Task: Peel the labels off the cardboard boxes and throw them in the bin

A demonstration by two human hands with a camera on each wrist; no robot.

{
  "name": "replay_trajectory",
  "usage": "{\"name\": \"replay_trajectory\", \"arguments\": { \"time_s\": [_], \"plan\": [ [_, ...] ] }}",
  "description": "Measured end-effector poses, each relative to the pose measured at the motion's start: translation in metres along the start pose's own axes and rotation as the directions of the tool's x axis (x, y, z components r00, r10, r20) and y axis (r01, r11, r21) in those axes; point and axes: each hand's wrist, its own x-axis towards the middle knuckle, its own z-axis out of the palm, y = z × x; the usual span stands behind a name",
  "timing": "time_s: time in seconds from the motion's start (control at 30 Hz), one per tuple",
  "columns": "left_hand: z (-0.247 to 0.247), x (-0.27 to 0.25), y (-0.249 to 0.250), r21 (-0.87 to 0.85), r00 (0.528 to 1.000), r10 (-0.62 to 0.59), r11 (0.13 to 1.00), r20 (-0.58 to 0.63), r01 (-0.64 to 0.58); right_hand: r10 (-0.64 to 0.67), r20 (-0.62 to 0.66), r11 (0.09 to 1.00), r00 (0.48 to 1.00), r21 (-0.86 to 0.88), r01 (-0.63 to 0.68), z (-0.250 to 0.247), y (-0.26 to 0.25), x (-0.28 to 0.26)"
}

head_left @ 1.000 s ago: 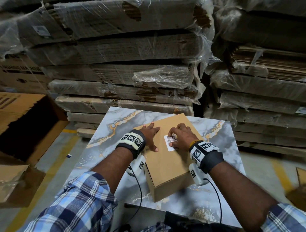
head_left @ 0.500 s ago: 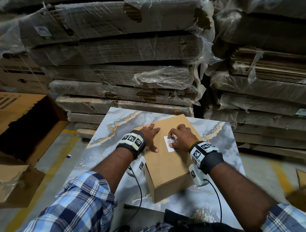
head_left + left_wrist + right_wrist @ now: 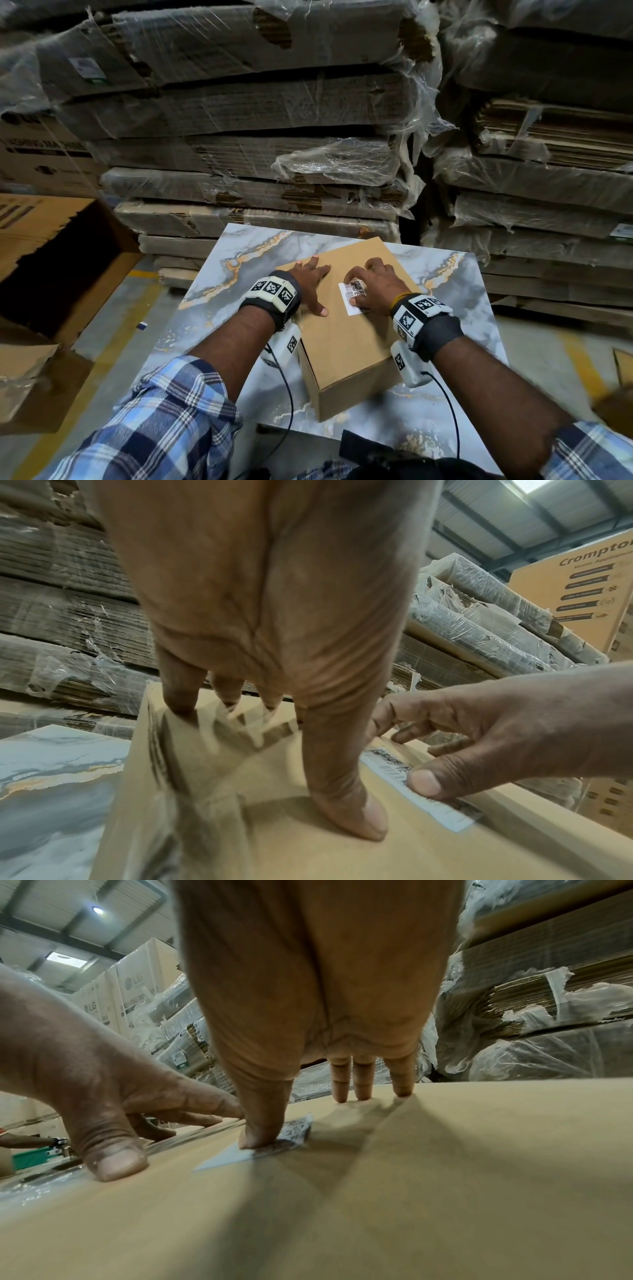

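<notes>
- On the marble-patterned table [image 3: 445, 291], seen from the head camera, a closed cardboard box [image 3: 346, 342] sits at an angle, with shrink-wrapped stacks of flattened cartons [image 3: 239, 102] behind it. The left hand [image 3: 310, 286] lies flat on the box lid, fingers straight and spread, gripping nothing. The right hand [image 3: 376, 286] crouches over a white barcode label [image 3: 352, 296] stuck near the middle of the lid, fingers arched, thumb tip on the label's near part. An open brown carton [image 3: 51, 260] stands on the floor to the left.
- From the left wrist camera, the left hand [image 3: 260, 610] presses straight fingertips and thumb down onto the box [image 3: 291, 845]. Just beside the left thumb, the right hand [image 3: 486, 731] has its thumb planted on the label [image 3: 441, 814], the other fingers bent above it; the label's near end lies flat on the cardboard.
- From the right wrist camera, the right hand [image 3: 308, 988] stands on its fingertips on the box [image 3: 411, 1204], thumb tip pushing on the label [image 3: 232, 1157]. The label's far edge looks lifted and crumpled by the thumb, its near corner still stuck down. No finger is curled round it, so it is a press rather than a pinch. The left hand [image 3: 89, 1074] rests on the lid to the side.
</notes>
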Motion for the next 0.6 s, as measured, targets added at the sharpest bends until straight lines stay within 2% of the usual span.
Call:
{"name": "replay_trajectory", "arguments": {
  "time_s": [0.6],
  "plan": [
    [0.0038,0.0041,-0.0029,-0.001,1.0,-0.001,1.0,-0.014,0.001,0.007,-0.007,1.0,1.0,0.019,-0.007,0.0016,0.0013,0.0008]
  ]
}}
